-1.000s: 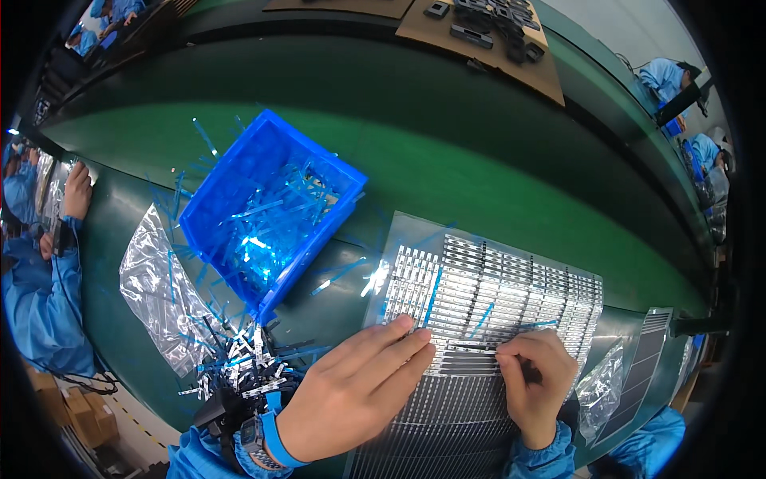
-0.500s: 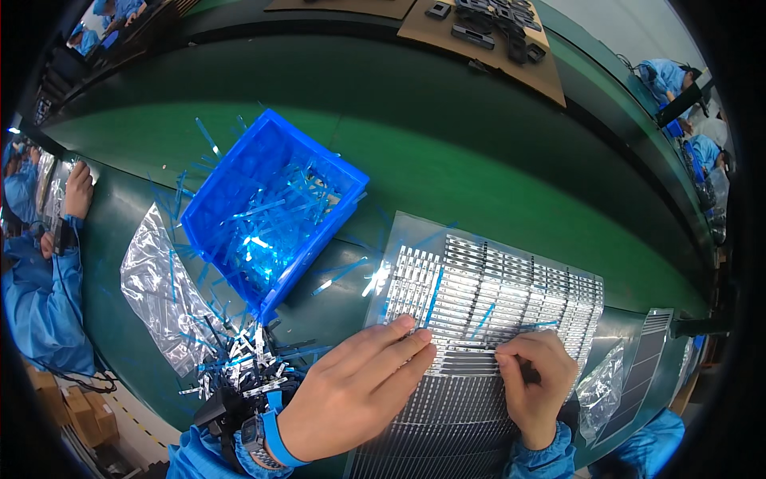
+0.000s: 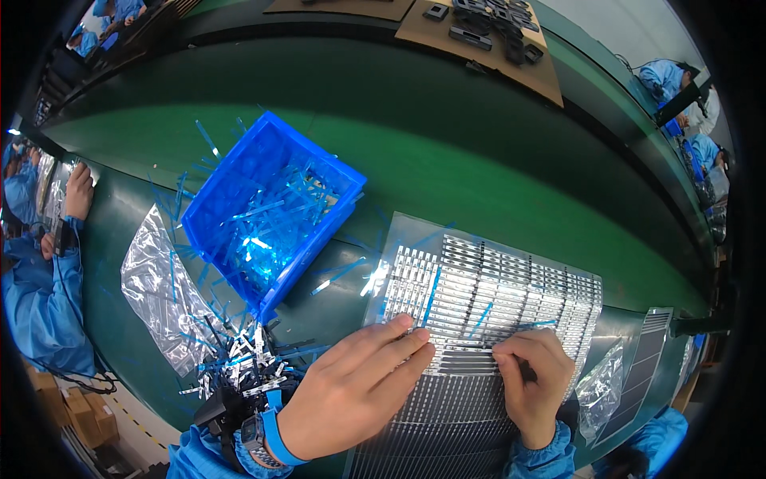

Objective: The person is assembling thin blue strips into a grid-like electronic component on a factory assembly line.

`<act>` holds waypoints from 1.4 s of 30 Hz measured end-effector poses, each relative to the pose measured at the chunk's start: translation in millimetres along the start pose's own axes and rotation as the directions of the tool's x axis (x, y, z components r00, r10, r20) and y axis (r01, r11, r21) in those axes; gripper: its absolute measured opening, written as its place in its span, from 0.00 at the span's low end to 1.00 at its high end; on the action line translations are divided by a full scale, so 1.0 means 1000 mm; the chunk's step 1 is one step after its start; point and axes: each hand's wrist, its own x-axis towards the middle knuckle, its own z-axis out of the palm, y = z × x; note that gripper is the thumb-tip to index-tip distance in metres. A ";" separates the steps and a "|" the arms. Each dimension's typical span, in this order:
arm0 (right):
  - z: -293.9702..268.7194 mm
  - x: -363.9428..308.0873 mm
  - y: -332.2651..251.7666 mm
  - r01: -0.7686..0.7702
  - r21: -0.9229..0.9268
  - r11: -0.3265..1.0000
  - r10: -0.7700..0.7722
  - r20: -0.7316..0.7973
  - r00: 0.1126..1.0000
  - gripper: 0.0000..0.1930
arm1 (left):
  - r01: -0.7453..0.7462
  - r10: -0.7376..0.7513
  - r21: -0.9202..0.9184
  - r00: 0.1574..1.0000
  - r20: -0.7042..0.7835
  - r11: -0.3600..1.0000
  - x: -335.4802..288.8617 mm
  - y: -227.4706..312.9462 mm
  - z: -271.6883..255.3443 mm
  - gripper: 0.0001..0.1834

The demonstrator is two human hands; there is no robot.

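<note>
A clear backing sheet point(image 3: 413, 227) covered with rows of thin silver-white and dark strips lies under both my hands. My left hand point(image 3: 355, 391) rests flat on its left part, fingers stretched out side by side, with the fingertips at the end of a row. Opposite it, my right hand point(image 3: 536, 379) pinches the right end of a thin pale strip point(image 3: 467, 350) between thumb and forefinger. Just below that strip are several bare dark bands. Loose blue film slivers point(image 3: 481, 319) lie on the rows. The strip's pinched end is hidden by my fingers.
A blue bin point(image 3: 311, 254) holds many blue film slivers. Left of it lies a clear plastic bag point(image 3: 159, 291), with a pile of strips point(image 3: 254, 359) nearby. Another bag point(image 3: 600, 389) and a dark sheet point(image 3: 638, 375) are at right. Co-workers sit on both sides.
My right hand has shifted very slightly left, still pinching. My left hand stays in place on the sheet.
</note>
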 end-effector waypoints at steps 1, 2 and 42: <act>0.000 0.001 -0.001 0.002 0.004 1.000 -0.002 0.001 1.000 0.06 | 0.002 -0.002 0.010 1.000 0.001 1.000 -0.001 0.001 -0.002 0.24; 0.000 0.001 -0.002 0.003 0.008 1.000 -0.003 0.002 1.000 0.06 | 0.005 -0.005 0.016 1.000 0.001 1.000 -0.001 0.002 -0.004 0.24; 0.001 -0.002 0.001 0.002 0.090 0.996 0.001 -0.035 0.999 0.08 | 0.015 -0.025 0.381 0.999 0.021 0.924 0.014 0.036 0.017 0.31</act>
